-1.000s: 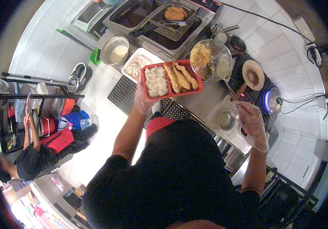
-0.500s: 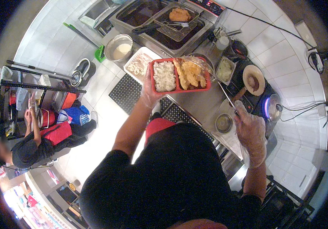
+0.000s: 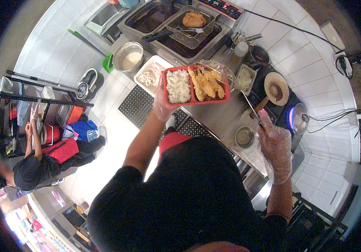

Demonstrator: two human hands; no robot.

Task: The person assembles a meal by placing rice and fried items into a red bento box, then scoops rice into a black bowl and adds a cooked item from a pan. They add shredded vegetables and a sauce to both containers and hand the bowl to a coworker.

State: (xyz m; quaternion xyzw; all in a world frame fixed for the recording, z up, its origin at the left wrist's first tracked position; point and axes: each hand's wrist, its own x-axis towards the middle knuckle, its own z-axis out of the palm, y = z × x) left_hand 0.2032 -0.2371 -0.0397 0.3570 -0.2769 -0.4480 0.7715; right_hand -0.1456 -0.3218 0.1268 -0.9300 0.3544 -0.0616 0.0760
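Note:
My left hand (image 3: 162,104), in a clear plastic glove, is closed on the left side of a red two-compartment food tray (image 3: 197,101). White rice (image 3: 178,86) fills the left compartment; golden fried pieces (image 3: 207,86) lie in the right one. My right hand (image 3: 275,147), gloved too, grips the thin handle of a wire skimmer (image 3: 222,70). The skimmer's mesh head is tilted at the tray's upper right corner, partly over its edge. Whether it touches the tray I cannot tell.
Beyond the tray stands a deep fryer (image 3: 155,12) with one fried piece (image 3: 194,19) on a rack. Nearby are a batter bowl (image 3: 128,57), a white tub (image 3: 151,75), a pan (image 3: 277,88) and a lit burner (image 3: 292,117). A person (image 3: 37,155) works by shelves at left.
The skimmer's head has shifted slightly up, and the fried pieces in the tray's right compartment now show more fully. My left hand still holds the tray, a little further left in view.

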